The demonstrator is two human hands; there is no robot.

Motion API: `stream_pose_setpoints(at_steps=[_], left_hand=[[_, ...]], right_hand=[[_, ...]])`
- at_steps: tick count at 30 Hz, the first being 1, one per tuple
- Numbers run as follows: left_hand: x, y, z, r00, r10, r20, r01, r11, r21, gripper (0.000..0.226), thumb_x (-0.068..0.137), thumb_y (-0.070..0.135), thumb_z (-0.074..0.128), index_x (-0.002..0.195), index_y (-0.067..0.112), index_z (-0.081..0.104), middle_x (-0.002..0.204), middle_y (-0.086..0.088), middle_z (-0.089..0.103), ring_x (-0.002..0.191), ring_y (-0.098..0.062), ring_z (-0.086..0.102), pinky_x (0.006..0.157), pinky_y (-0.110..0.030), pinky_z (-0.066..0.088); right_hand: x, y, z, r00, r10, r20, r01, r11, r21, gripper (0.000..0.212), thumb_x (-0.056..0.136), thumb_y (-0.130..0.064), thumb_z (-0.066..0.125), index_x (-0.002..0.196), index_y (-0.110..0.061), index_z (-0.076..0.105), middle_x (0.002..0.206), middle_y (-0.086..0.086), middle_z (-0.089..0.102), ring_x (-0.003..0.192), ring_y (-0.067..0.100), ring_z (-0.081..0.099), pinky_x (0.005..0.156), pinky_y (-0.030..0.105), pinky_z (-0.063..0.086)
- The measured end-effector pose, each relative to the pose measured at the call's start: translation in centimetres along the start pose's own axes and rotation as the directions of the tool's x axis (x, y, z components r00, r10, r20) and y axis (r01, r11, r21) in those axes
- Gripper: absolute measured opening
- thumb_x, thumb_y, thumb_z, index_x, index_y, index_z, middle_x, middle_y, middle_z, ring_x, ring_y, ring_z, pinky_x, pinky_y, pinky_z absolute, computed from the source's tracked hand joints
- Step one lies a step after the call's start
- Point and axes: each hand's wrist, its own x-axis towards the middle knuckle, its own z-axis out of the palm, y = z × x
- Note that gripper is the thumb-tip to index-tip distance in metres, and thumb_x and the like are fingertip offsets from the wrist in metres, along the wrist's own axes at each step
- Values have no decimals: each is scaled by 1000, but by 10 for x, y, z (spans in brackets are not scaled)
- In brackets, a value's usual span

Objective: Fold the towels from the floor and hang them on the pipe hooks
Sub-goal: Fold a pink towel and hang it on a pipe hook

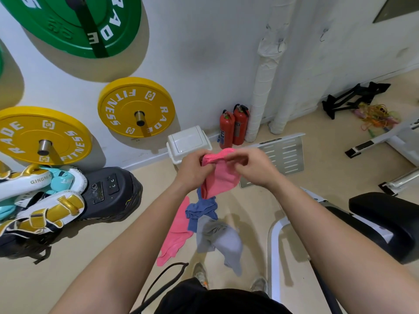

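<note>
Bare forearms reach forward from the bottom of the view, above two sneakers (pixel 200 271) standing on the beige floor (pixel 90 257). The left hand (pixel 192 171) and right hand (pixel 254 168) meet at chest height, both with fingers curled on the top edge of a pink towel (pixel 221 177); the cloth is bunched between them and hangs down in a loose fold. Below it on the floor, just ahead of the shoes, lie three more in a touching heap: a second pink towel (pixel 176 232) to the left, a crumpled blue towel (pixel 201 209) in the middle, and a grey towel (pixel 217 239) nearest the feet. Against the white wall beyond stands a white wrapped pipe (pixel 263 87) with small wire hooks (pixel 281 47) near its top, bare of cloth. Two red fire extinguishers (pixel 233 128) stand at its base, beside a white lidded bin (pixel 188 141). Yellow weight plates (pixel 136 107) and a green weight plate (pixel 74 21) are mounted on the wall to the left, with white and gold boxing pads (pixel 38 200) piled beneath. A black bench pad (pixel 383 220) sits to the right.
</note>
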Motion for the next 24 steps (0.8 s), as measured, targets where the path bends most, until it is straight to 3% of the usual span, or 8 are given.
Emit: stream_pose_setpoints(at_steps=[2, 3, 6, 8, 11, 15, 20, 24], left_hand=[[1, -2, -4, 1000, 19, 19, -19, 1000, -10, 21, 81, 9, 67, 96, 22, 72, 91, 3, 73, 89, -17, 65, 78, -30, 48], [1, -2, -6, 999, 32, 40, -31, 999, -28, 21, 80, 9, 67, 95, 23, 72, 89, 4, 72, 88, -17, 66, 78, -30, 49], [1, -1, -10, 992, 69, 104, -63, 996, -62, 22, 80, 4, 68, 94, 21, 72, 85, 8, 70, 82, -8, 63, 76, -24, 48], [2, -1, -14, 990, 70, 119, -58, 993, -103, 20, 82, 3, 68, 96, 17, 73, 85, 7, 70, 80, -6, 62, 75, -22, 48], [3, -9, -19, 995, 38, 93, -26, 992, -124, 14, 85, 13, 71, 97, 18, 72, 89, 1, 72, 84, -15, 65, 77, -28, 51], [5, -22, -11, 997, -73, -9, 72, 992, -108, 8, 89, 27, 69, 93, 21, 67, 82, -1, 66, 77, -20, 59, 73, -35, 48], [6, -15, 3, 977, -187, -102, 155, 953, -260, 24, 97, 27, 62, 79, 11, 66, 65, 6, 54, 61, -10, 49, 65, -31, 43], [11, -2, 8, 968, -211, -134, 177, 957, -228, 21, 100, 34, 54, 103, 13, 56, 89, 5, 57, 83, -14, 54, 66, -28, 40]], right_hand=[[4, 5, -12, 975, 14, -221, -60, 977, -203, 38, 74, -20, 77, 107, -33, 66, 101, -14, 62, 83, 2, 59, 78, 31, 52], [6, 7, -16, 975, 18, -220, -81, 956, -282, 54, 68, -29, 82, 117, -34, 60, 110, -11, 55, 91, 5, 56, 83, 28, 49], [13, 9, -18, 993, 111, 47, -88, 936, -340, 87, 61, -28, 87, 138, -30, 47, 129, -8, 39, 114, 6, 43, 101, 24, 37], [20, 13, -15, 979, 137, 153, -82, 943, -324, 61, 62, -22, 85, 118, -27, 62, 119, -6, 55, 104, 11, 55, 97, 33, 48], [24, 16, -18, 978, 149, 148, -115, 969, -219, 24, 63, -21, 79, 83, -24, 66, 81, -7, 67, 74, 13, 61, 78, 44, 55], [25, 10, -22, 984, 134, 117, -130, 991, -43, 20, 76, -12, 78, 89, -17, 64, 81, -3, 63, 74, 12, 58, 70, 33, 48], [30, 8, -17, 988, 156, 17, -157, 976, 151, 28, 79, -21, 69, 106, -17, 69, 101, 3, 73, 91, 17, 67, 80, 36, 53], [33, 7, -14, 993, 114, -31, -110, 989, 96, 22, 88, -16, 67, 110, -18, 66, 103, -2, 70, 97, 15, 65, 86, 34, 50]])
